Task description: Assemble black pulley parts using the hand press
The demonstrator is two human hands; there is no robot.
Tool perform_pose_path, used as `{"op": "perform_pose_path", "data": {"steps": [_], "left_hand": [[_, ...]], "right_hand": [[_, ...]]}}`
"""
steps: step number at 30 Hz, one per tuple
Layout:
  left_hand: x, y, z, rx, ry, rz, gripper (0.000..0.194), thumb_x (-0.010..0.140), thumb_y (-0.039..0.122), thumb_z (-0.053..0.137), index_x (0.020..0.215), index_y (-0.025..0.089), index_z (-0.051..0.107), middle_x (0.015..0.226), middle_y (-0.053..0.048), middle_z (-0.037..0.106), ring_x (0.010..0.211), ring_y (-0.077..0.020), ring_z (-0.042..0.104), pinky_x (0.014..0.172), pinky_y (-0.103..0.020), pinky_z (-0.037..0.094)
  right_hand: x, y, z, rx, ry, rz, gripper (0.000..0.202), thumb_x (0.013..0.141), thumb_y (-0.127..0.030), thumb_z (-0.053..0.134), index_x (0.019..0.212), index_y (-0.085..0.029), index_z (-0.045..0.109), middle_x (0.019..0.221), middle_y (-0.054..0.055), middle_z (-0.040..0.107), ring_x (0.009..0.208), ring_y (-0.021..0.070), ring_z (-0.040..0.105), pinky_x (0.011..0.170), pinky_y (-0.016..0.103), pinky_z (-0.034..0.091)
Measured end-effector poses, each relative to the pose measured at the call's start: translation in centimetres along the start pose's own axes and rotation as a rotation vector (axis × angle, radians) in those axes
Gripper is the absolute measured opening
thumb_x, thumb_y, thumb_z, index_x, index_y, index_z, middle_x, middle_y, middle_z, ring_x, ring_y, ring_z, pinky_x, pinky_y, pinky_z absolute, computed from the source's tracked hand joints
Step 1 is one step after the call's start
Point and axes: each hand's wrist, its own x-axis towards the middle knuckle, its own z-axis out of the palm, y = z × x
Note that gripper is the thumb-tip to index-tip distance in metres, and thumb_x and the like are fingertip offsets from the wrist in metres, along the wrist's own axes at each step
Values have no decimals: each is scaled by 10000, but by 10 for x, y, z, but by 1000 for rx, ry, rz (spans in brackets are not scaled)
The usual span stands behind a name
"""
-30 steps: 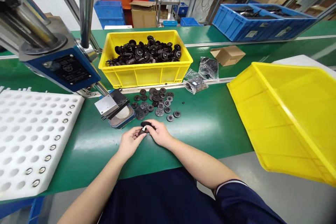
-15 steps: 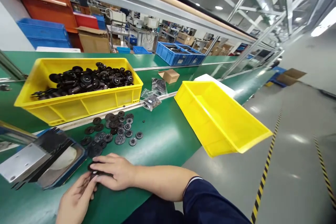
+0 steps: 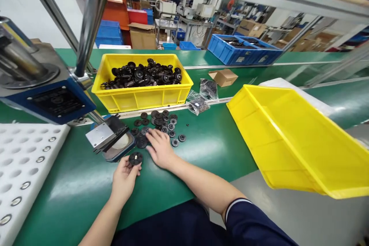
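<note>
My left hand point(image 3: 124, 178) is closed round the edge of a black plastic disc point(image 3: 138, 160) with a small white pin at its middle, held face up above the green bench. My right hand point(image 3: 162, 149) reaches over the loose pile, its fingers stretched and apart. Its fingertips are at a dark grey disc point(image 3: 144, 130); whether they grip it I cannot tell. More flat black discs point(image 3: 141, 142) and smaller ringed wheels point(image 3: 175, 142) lie spread around. Just left of the pile is the base of a press point(image 3: 119, 144) with a metal block on it.
A yellow bin point(image 3: 144, 98) full of black wheeled parts stands behind the pile. Another yellow bin point(image 3: 259, 153) tilts at the right edge. A white tray point(image 3: 37, 161) with round holes, several holding metal rings, lies left. Plastic bags point(image 3: 198, 104) and a small carton point(image 3: 226, 78) lie behind.
My hands have come apart: the left keeps the black disc, while the right has moved forward to the pile. The view has turned left, bringing the press and white tray into sight.
</note>
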Motion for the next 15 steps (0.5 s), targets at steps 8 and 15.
{"op": "perform_pose_path", "data": {"steps": [8, 15], "left_hand": [[3, 1, 0, -32, -8, -32, 299, 794, 323, 732, 1023, 177, 605, 918, -61, 705, 746, -161, 671, 651, -286, 562], [8, 1, 4, -61, -10, -9, 230, 768, 282, 723, 955, 175, 642, 769, -51, 673, 667, -159, 639, 584, -280, 551]], "right_hand": [[13, 35, 12, -123, 59, 103, 268, 967, -222, 530, 1187, -255, 678, 1294, 65, 644, 1181, 234, 509, 1028, 451, 340], [4, 33, 1, 8, 244, 40, 232, 950, -281, 559, 1126, -226, 699, 1219, 100, 663, 1120, 263, 557, 955, 476, 440]]}}
